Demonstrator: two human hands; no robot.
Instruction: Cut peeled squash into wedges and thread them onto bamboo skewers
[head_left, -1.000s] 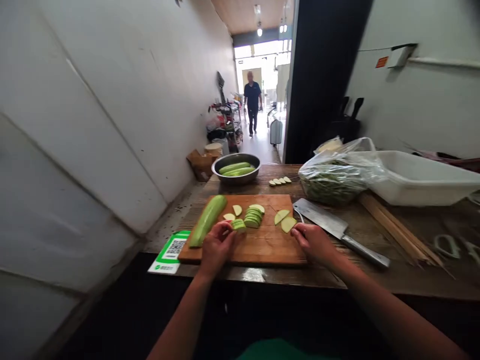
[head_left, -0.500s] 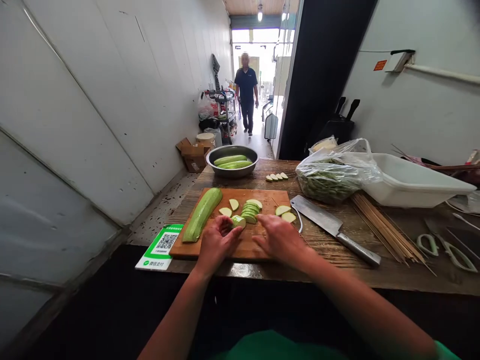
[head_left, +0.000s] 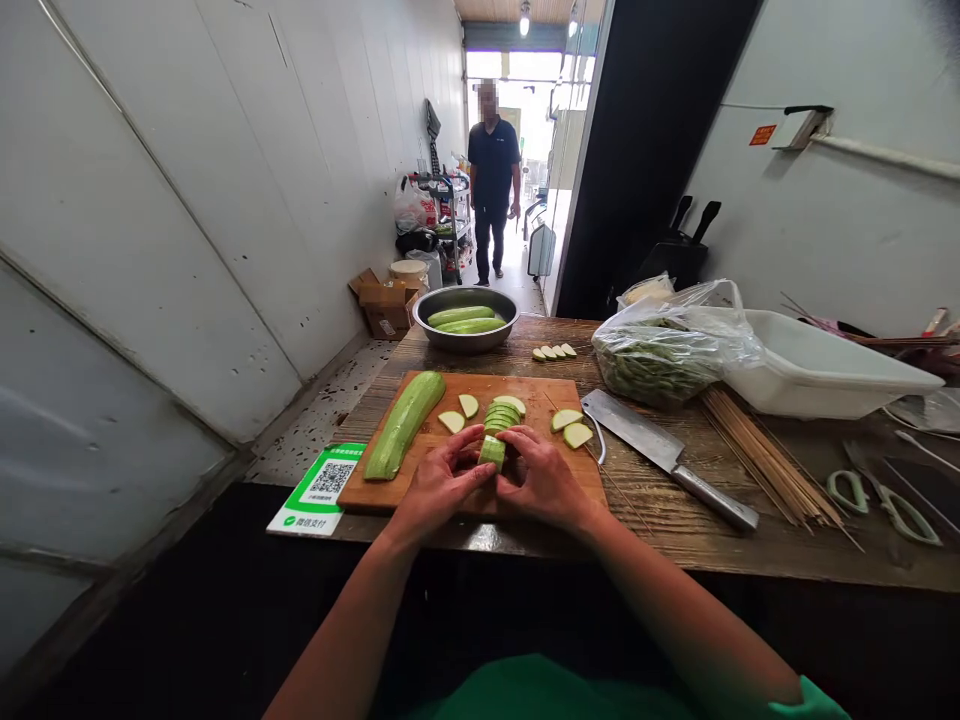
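Observation:
My left hand (head_left: 442, 482) and my right hand (head_left: 546, 480) meet over the near part of a wooden cutting board (head_left: 455, 388). Between their closed fingers is a small stack of zucchini slices (head_left: 492, 452), its green skin facing me. Just beyond my fingertips lies a row of overlapping half-round zucchini slices (head_left: 505, 410). A long piece of zucchini (head_left: 405, 425) rests along the board's left side. Loose half slices (head_left: 451, 421) lie to the left of the row, and others (head_left: 577, 435) to its right, beside a thin skewer.
A cleaver (head_left: 637, 432) lies right of the board, with bamboo skewers (head_left: 772, 455) and scissors (head_left: 892, 495) farther right. Behind stand a metal bowl (head_left: 466, 343) of zucchini, a plastic bag of greens (head_left: 660, 355) and a white tub (head_left: 832, 385). A person (head_left: 493, 180) stands in the passage.
My right hand has moved left to join my left hand at the zucchini slices, which now sit upright between both. The person in the passage has come closer.

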